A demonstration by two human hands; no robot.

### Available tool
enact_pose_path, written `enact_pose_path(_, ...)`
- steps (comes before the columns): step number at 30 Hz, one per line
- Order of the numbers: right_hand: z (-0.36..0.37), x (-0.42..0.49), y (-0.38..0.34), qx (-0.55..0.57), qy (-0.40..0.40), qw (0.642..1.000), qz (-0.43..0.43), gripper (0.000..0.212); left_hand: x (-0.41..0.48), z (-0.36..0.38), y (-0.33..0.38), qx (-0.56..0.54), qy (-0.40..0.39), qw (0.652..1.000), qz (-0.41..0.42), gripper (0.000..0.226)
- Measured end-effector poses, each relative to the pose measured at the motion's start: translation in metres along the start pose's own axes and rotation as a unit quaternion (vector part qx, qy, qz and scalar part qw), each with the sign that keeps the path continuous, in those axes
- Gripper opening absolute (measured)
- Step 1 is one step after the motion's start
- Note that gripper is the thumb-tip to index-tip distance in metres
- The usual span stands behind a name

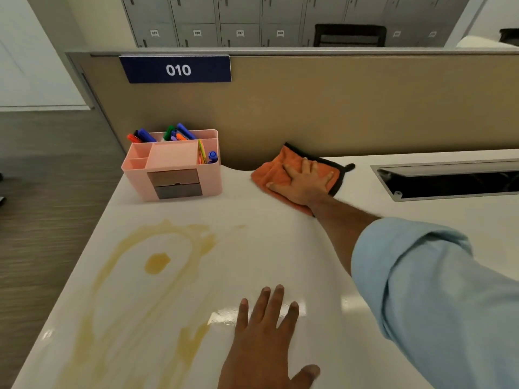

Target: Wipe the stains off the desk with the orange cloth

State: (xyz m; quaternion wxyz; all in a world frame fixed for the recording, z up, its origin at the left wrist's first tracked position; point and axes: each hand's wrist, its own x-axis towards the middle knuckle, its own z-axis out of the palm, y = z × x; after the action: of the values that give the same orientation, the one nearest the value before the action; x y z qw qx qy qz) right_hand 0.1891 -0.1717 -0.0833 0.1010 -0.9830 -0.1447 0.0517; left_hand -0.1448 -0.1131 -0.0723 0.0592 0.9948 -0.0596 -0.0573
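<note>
— What sort of place?

— An office, open-plan by the look. White desk (252, 209) butted against a tan fabric partition (337, 108).

— Anything on the partition?

— Blue number plate (177, 69) reading 010, fixed at the top edge, left end. Beyond the partition, a bank of grey numbered lockers (224, 21) and the black back of an office chair (349, 35).

— And on the near side?

— Pink desk organiser (172, 167) full of marker pens just below the plate, touching the desk. Recessed cable tray (449, 179) set into the desktop along the partition's foot, far right. Grey carpet (42, 192) left of the partition's end.
</note>
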Motion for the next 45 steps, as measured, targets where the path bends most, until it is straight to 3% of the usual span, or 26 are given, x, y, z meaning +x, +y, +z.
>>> enact_pose_path(7,0.028,-0.076,-0.047,-0.041,-0.030,0.981,-0.190,0.099,0.001,-0.003,0.003,0.002,-0.011,1.000,0.007,0.086)
enact_pose_path(11,0.030,-0.151,-0.019,-0.054,-0.035,0.960,-0.272,0.089,-0.002,-0.015,0.005,-0.012,-0.053,0.998,-0.007,0.083)
enact_pose_path(14,0.023,-0.191,0.036,-0.048,-0.004,0.973,-0.225,0.084,-0.018,-0.011,0.005,-0.024,-0.057,0.998,0.000,0.070)
enact_pose_path(19,-0.002,-0.166,0.078,-0.065,0.002,0.998,-0.024,0.097,-0.036,0.002,0.002,-0.008,0.039,0.999,-0.007,0.086)
enact_pose_path(22,-0.007,-0.119,0.048,-0.037,-0.012,0.999,0.028,0.098,-0.037,-0.007,-0.005,-0.029,-0.021,0.999,-0.011,0.065)
enact_pose_path(28,0.018,-0.119,-0.037,-0.041,-0.033,0.997,-0.052,0.104,-0.056,-0.016,-0.025,-0.026,0.017,0.998,-0.046,0.064)
enact_pose_path(32,0.031,-0.167,-0.026,-0.020,-0.012,0.987,-0.157,0.096,-0.069,-0.018,-0.046,-0.037,0.009,0.998,-0.045,0.066)
enact_pose_path(35,0.029,-0.178,-0.007,-0.015,0.024,0.991,-0.129,0.086,-0.081,-0.021,-0.063,-0.043,0.020,0.998,-0.039,0.059)
enact_pose_path(40,0.019,-0.135,-0.047,-0.004,0.017,1.000,-0.021,0.102,-0.087,-0.016,-0.086,-0.070,0.045,0.995,-0.055,0.063)
enact_pose_path(45,0.037,-0.153,-0.096,-0.030,-0.035,0.990,-0.136,0.099,-0.083,-0.017,-0.118,-0.063,0.058,0.994,-0.067,0.068)
